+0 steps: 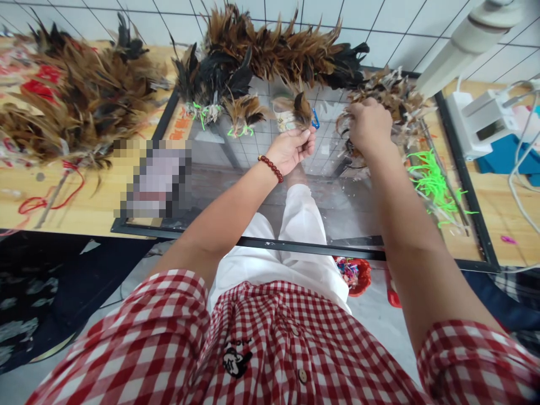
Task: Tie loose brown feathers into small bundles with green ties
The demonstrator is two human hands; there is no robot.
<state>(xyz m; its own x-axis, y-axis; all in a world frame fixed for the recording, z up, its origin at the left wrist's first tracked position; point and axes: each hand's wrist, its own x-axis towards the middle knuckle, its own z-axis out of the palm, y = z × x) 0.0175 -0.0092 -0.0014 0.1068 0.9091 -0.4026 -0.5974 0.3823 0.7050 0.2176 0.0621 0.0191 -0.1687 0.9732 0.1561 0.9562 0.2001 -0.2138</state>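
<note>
Near the middle of the glass-topped frame, my left hand [293, 151] is closed in a pinch on a small brown-and-black feather bunch [302, 108]. A blue clip-like piece [315, 118] shows just beyond the fingertips. My right hand [372, 125] is bent down into the pile of loose mottled feathers [403, 101], its fingers closed among them and the tips partly hidden. Two short feather tufts tied with green, one of them a brown tuft [244, 112], lie left of my left hand.
A long row of brown feathers [274, 48] lines the back. More feathers [93, 95] heap up at the left. Bright green strips [436, 185] lie right of my arm. A white charger block [476, 124] with cables and a pale post [459, 50] stand at the right. A red basket [361, 278] is below.
</note>
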